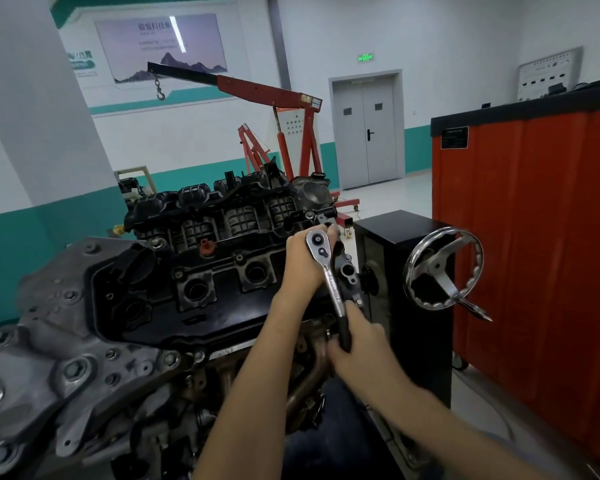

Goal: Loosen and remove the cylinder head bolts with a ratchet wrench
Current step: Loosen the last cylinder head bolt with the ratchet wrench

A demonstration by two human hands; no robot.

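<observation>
At the right end of a black-topped engine [194, 271], a person's left hand [303, 261] curls round the head of a chrome ratchet wrench [331, 282], steadying it over a bolt hidden beneath. The right hand [361, 348], nearer the camera, wraps the tool's black grip. The steel wrench looks rigid and slick, and the far end of the grip likely gives the best leverage.

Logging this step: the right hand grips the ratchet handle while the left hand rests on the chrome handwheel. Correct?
No: in the head view the left hand holds the head of the ratchet over the engine, not the handwheel. The right hand does grip the ratchet handle.
</observation>
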